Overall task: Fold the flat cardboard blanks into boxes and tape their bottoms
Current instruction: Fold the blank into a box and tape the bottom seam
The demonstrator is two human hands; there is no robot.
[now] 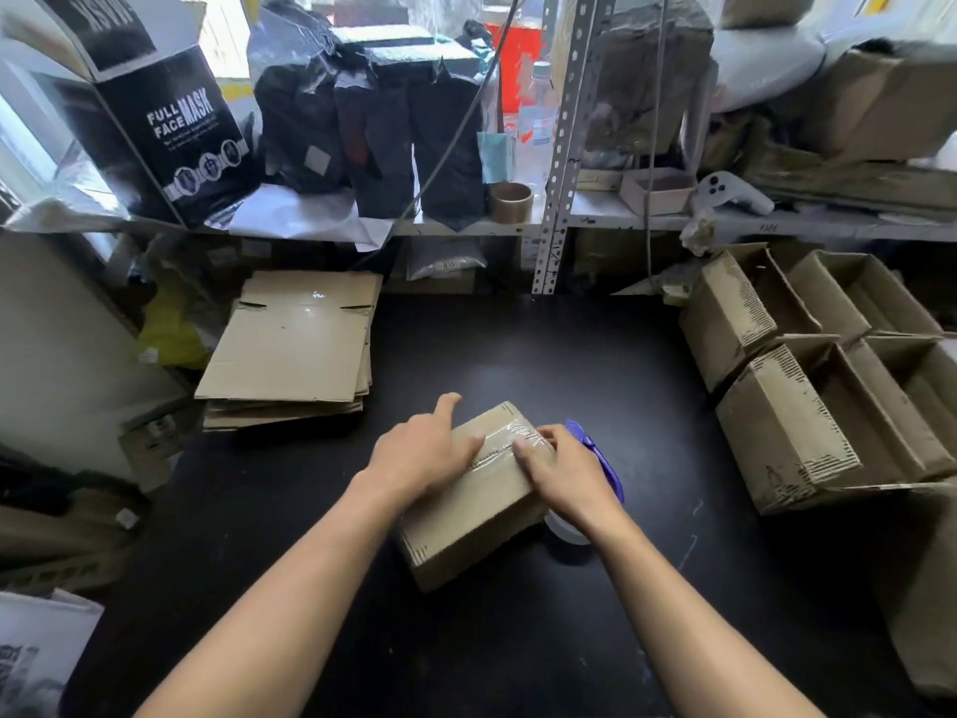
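Box [468, 502] bottom-up on counter [518, 365], long axis 7-to-1 o'clock. Left hand [422, 453] flat on it. Right hand [562, 471] presses tape strip [499, 442]; both grips wide.

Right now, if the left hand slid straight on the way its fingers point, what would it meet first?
The left hand lies flat on the taped box, fingers pointing right along the tape strip. It would most likely meet the right hand fingertips pressing that same strip, only a small gap away.
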